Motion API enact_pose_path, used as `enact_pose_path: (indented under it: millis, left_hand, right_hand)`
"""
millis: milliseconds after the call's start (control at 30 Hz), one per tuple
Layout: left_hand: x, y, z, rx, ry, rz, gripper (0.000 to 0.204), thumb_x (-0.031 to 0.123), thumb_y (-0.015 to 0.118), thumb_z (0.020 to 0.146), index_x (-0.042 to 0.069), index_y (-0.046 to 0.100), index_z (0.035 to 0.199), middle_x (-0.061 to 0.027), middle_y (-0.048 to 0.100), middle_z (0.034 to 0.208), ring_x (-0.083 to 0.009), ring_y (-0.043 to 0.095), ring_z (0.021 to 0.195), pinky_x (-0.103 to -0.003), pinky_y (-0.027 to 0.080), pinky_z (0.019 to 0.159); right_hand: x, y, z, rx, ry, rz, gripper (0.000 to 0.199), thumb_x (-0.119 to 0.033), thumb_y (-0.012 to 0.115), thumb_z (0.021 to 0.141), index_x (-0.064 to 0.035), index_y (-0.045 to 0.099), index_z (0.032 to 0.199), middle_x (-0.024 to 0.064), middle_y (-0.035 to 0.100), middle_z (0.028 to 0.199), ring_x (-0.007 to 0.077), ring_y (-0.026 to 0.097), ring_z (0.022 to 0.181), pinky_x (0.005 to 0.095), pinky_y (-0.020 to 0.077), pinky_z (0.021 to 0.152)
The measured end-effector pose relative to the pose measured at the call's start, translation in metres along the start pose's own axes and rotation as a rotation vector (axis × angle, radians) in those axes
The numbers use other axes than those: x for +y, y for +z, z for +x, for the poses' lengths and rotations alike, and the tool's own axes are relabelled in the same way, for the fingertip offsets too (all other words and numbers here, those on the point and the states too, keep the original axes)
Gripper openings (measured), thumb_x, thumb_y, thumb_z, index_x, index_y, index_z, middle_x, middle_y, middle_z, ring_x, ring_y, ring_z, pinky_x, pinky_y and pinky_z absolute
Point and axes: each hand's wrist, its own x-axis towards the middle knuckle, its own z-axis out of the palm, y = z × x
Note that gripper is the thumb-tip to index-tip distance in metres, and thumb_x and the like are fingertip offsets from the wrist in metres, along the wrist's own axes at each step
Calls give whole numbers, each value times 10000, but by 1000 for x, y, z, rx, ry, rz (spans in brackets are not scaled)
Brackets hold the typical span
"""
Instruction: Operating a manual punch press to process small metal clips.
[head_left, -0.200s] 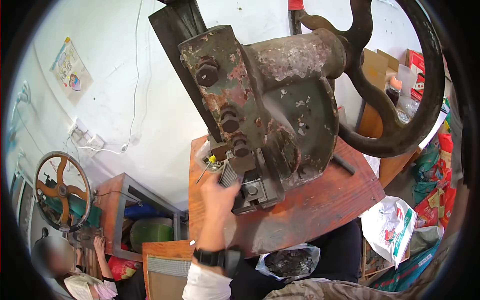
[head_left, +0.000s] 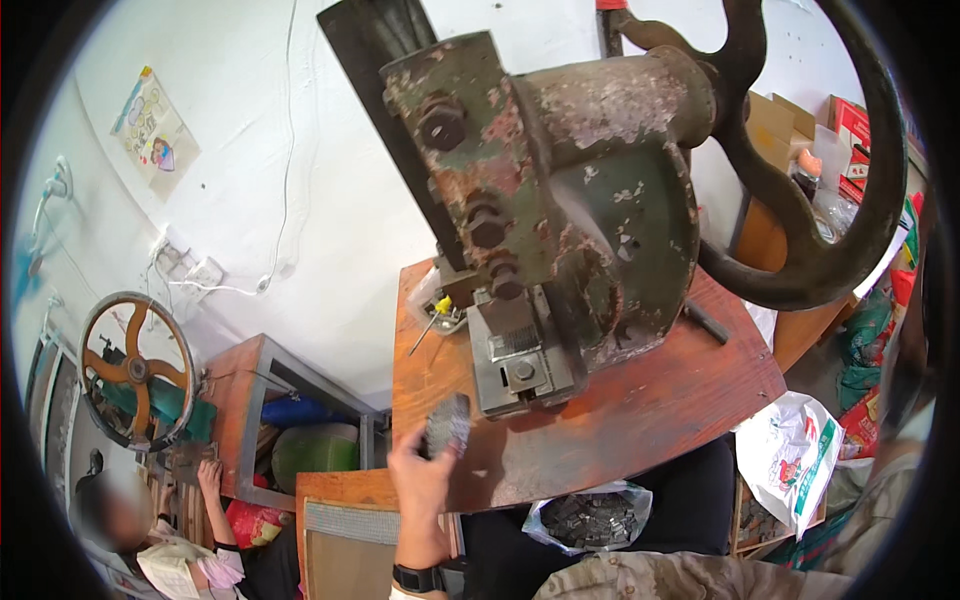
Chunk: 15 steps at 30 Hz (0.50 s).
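My left hand (head_left: 425, 475) pinches a small grey block with a ridged, stacked-looking face (head_left: 447, 424), its exact kind unclear. It is held over the near left edge of the red-brown wooden table (head_left: 640, 415), clear of the press. Just beyond it stands a heavy, worn green hand press (head_left: 600, 180) with a large dark handwheel (head_left: 815, 285) on its right. On the metal bed (head_left: 527, 385) of the press, below the ram, lies a ridged shiny piece (head_left: 513, 342). My right hand is out of the picture; only a camouflage sleeve (head_left: 905, 490) shows at the right.
A clear bag of dark metal pieces (head_left: 590, 520) rests by my lap. Behind the press bed is a small plastic tub (head_left: 428, 300) with a yellow-handled screwdriver (head_left: 440, 306). A metal rod (head_left: 707, 322) lies at the right. At far left a co-worker (head_left: 180, 560) sits by another wheel (head_left: 135, 370).
My left hand has drawn back from the press bed toward me, carrying the ridged grey block. The whole view has shifted slightly.
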Motion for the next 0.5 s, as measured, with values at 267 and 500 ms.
enact_pose_path:
  millis: [267, 500]
  left_hand:
    - [-26, 28, -38, -151, 465, 489, 468, 156, 749, 585, -12, 599, 995, -162, 547, 929, -324, 524, 874, -389, 442, 745]
    - [-9, 47, -50, -81, 340, 907, 618, 308, 737, 638, -11, 524, 1123, -169, 529, 1021, -343, 462, 985, -453, 360, 840]
  right_hand:
    - [-106, 90, -164, -325, 212, 354, 254, -10, 680, 612, -58, 622, 854, 111, 570, 965, 314, 523, 870, 402, 454, 728]
    - [-103, 140, -191, -304, 513, 382, 214, 33, 651, 658, -22, 613, 861, 130, 546, 984, 310, 503, 930, 378, 455, 736]
